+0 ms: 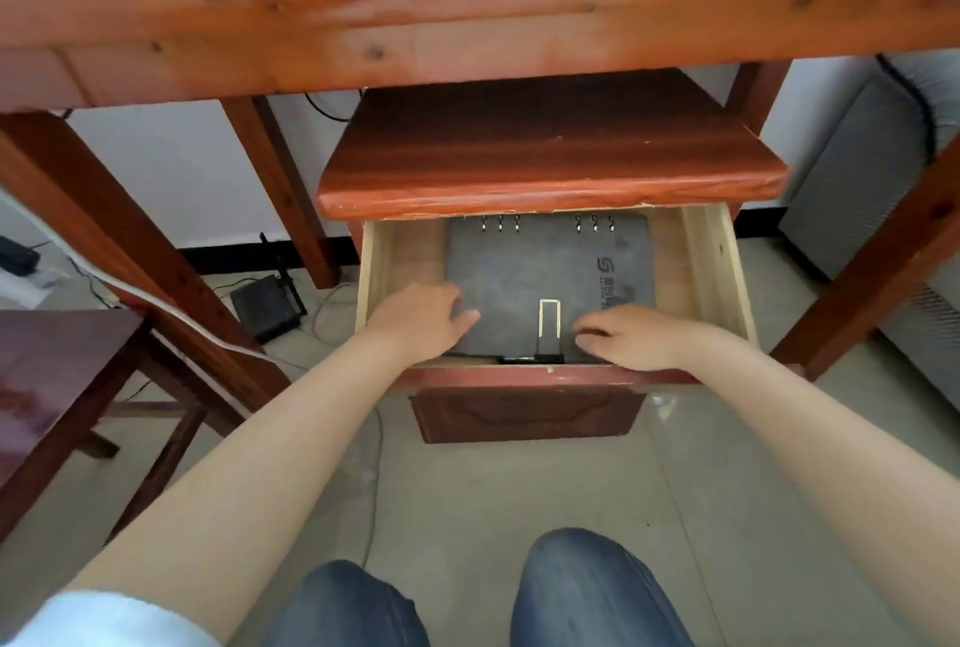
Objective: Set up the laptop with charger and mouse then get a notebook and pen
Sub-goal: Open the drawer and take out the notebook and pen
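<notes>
Both hands, left hand (423, 316) and right hand (631, 337), rest loosely spread on notebook (545, 272) (inside drawer (719, 267)).

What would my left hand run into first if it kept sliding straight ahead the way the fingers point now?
The left hand rests at the near left corner of the dark notebook in the open drawer, fingers angled forward and right. Going on, it would likely only slide across the cover, probably towards the upright metal clip; depth is unclear.

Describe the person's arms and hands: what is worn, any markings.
Both forearms are bare. The left hand and right hand show no rings, watch or gloves. A pale blue rolled-up sleeve covers the upper left arm. No markings visible.
</notes>
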Demonstrator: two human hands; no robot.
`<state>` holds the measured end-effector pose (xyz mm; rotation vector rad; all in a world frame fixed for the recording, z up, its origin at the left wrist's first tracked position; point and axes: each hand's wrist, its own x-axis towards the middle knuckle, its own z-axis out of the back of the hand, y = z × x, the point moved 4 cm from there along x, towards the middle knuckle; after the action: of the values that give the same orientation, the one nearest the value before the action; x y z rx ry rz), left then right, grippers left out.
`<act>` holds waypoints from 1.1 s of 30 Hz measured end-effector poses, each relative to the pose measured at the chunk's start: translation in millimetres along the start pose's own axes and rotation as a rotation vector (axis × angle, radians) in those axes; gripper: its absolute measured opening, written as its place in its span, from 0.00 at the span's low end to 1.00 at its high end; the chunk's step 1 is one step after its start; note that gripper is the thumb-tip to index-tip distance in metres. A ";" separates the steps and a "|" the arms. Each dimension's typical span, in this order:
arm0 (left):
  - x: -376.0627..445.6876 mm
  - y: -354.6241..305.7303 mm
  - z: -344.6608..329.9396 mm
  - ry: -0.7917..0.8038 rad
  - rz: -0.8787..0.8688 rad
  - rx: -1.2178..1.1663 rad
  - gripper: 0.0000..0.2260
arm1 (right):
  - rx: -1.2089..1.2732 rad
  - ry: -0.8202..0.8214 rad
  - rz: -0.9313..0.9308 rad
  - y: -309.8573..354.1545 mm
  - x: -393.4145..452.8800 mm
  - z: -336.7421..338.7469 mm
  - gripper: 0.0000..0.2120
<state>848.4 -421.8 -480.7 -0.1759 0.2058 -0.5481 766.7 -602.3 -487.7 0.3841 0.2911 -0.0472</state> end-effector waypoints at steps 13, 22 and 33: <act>21.7 6.8 -31.3 0.033 0.426 -0.448 0.24 | -0.075 -0.021 -0.148 -34.7 7.1 16.8 0.07; 26.1 8.0 -39.0 0.068 0.605 -0.858 0.39 | 0.096 -0.117 -0.456 -42.2 23.0 11.0 0.19; 18.7 3.7 -31.6 -0.081 0.548 -1.016 0.24 | 0.565 -0.162 -0.590 -56.2 13.5 10.8 0.22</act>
<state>858.3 -432.1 -514.8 -1.0908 0.4252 0.1546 776.9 -658.4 -502.5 0.8397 0.2184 -0.7488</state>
